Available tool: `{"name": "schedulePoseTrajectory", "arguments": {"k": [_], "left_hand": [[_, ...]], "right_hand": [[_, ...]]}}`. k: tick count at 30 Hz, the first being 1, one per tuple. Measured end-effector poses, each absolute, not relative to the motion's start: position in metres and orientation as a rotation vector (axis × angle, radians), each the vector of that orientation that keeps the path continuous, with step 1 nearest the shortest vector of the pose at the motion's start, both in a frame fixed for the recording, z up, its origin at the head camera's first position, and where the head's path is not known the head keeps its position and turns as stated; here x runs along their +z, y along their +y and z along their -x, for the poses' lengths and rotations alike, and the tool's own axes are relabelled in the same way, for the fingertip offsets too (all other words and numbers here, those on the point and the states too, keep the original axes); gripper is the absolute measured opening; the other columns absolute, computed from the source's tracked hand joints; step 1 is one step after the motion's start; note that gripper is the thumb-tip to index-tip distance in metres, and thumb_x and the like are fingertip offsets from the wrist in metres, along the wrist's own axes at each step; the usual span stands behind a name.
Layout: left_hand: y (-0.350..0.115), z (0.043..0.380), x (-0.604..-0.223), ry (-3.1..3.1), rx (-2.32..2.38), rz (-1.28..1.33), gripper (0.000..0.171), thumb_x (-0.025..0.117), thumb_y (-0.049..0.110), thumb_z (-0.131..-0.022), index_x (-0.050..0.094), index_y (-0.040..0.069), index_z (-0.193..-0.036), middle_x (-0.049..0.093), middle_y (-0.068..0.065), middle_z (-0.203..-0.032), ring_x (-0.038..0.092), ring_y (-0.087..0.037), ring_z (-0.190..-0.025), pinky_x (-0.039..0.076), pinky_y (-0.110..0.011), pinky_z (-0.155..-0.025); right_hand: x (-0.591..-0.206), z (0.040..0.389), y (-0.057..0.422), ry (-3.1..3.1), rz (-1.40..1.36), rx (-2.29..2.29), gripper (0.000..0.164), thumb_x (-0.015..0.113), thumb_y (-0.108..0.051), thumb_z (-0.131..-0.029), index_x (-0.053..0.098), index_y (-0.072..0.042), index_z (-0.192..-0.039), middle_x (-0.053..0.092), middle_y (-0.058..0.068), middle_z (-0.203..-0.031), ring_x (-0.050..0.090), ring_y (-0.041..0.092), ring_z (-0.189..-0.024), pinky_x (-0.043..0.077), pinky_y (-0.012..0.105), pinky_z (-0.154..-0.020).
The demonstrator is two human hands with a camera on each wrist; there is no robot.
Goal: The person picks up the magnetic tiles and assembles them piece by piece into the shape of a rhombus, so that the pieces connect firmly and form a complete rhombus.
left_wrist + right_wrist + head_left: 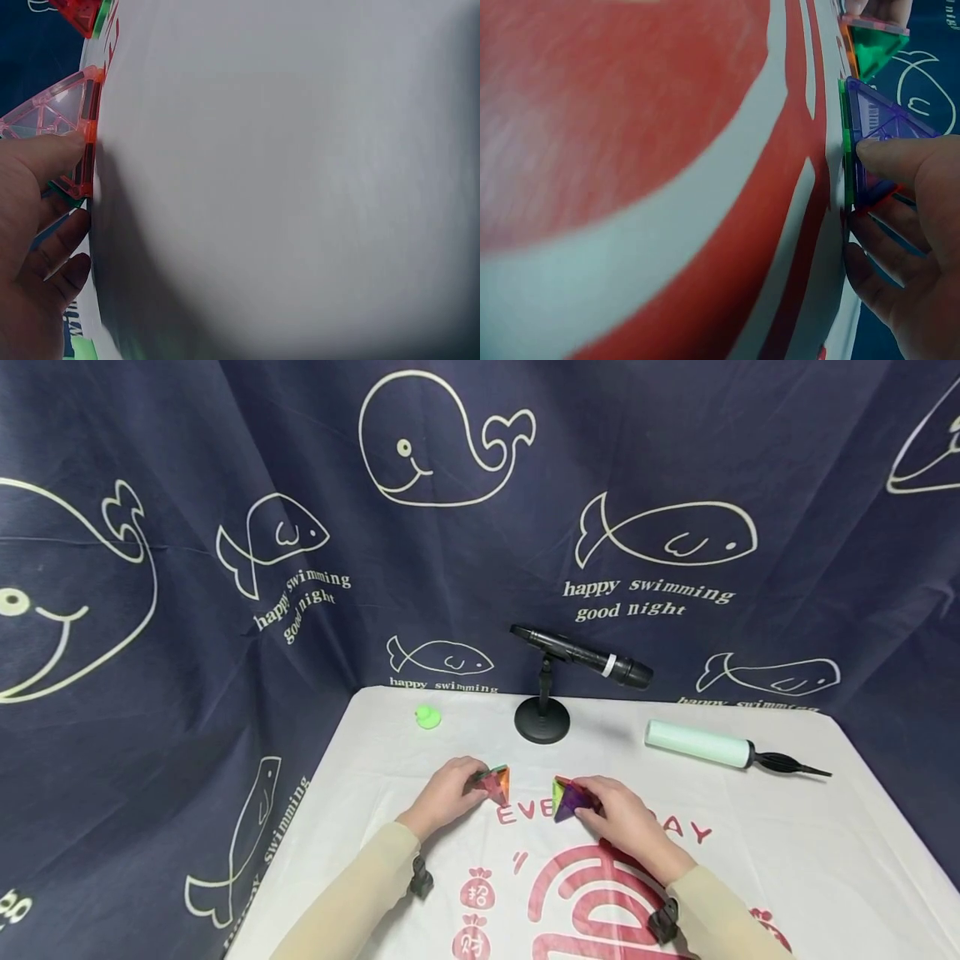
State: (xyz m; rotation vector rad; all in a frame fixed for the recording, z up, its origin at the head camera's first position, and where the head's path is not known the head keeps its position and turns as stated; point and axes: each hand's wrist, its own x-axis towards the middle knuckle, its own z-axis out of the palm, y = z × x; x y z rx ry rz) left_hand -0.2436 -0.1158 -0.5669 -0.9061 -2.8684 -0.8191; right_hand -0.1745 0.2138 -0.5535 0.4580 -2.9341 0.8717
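Observation:
My left hand pinches a small pyramid of translucent magnetic tiles, with pink, orange and green faces. Seen in the left wrist view, the thumb lies on the pink triangular tile, while the lower fingers curl beneath. A second tile pyramid, purple, lime green and red, is held by my right hand. The right wrist view has that thumb pressing the purple triangle. Both pyramids are close over the white cloth, a short gap apart, near its red lettering.
Behind the hands, a black microphone rests on a round-based stand. A green toy duck sits at back left. On the right lies a mint hand pump with a black nozzle. The cloth-covered table meets a navy curtain.

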Motion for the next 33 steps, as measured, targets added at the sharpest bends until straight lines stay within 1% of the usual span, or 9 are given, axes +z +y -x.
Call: {"name": "schedulePoseTrajectory", "arguments": {"k": [5, 10, 20, 28, 33], "left_hand": [[-0.109, 0.243, -0.568, -2.868, -0.807, 0.916, 0.032, 0.08, 0.025, -0.094, 0.069, 0.013, -0.122, 0.069, 0.0, -0.119, 0.063, -0.018, -0.112, 0.049, -0.036, -0.102], [-0.103, 0.242, -0.569, -2.856, -0.808, 0.929, 0.031, 0.08, 0.025, -0.094, 0.07, 0.014, -0.121, 0.07, 0.0, -0.118, 0.063, -0.017, -0.112, 0.049, -0.035, -0.101], [-0.092, 0.237, -0.565, -2.82, -0.838, 0.962, 0.029, 0.08, 0.022, -0.094, 0.07, 0.011, -0.119, 0.071, -0.001, -0.115, 0.063, -0.018, -0.107, 0.051, -0.035, -0.097], [-0.088, 0.238, -0.568, -2.8, -0.831, 0.995, 0.031, 0.08, 0.022, -0.093, 0.07, 0.01, -0.12, 0.071, -0.002, -0.116, 0.064, -0.018, -0.109, 0.05, -0.035, -0.099], [-0.086, 0.24, -0.57, -2.808, -0.812, 0.996, 0.03, 0.079, 0.023, -0.094, 0.071, 0.012, -0.12, 0.071, 0.0, -0.116, 0.063, -0.016, -0.109, 0.05, -0.033, -0.099]], "right_hand": [[-0.554, 0.178, 0.207, -2.904, -0.459, 0.896, 0.047, 0.082, -0.019, -0.091, 0.069, -0.004, -0.132, 0.071, 0.013, -0.124, 0.066, 0.033, -0.115, 0.052, 0.054, -0.098], [-0.555, 0.18, 0.202, -2.898, -0.459, 0.89, 0.046, 0.082, -0.017, -0.091, 0.069, -0.003, -0.133, 0.071, 0.014, -0.125, 0.065, 0.034, -0.119, 0.05, 0.055, -0.101], [-0.559, 0.184, 0.195, -2.914, -0.424, 0.887, 0.048, 0.082, -0.02, -0.092, 0.068, -0.003, -0.135, 0.072, 0.014, -0.126, 0.065, 0.035, -0.12, 0.049, 0.055, -0.102], [-0.557, 0.186, 0.189, -2.932, -0.409, 0.908, 0.047, 0.082, -0.02, -0.092, 0.068, -0.002, -0.134, 0.071, 0.014, -0.127, 0.065, 0.035, -0.121, 0.048, 0.055, -0.103], [-0.555, 0.186, 0.187, -2.945, -0.403, 0.895, 0.049, 0.081, -0.02, -0.093, 0.067, -0.001, -0.136, 0.071, 0.015, -0.128, 0.064, 0.036, -0.122, 0.048, 0.055, -0.103]]}}
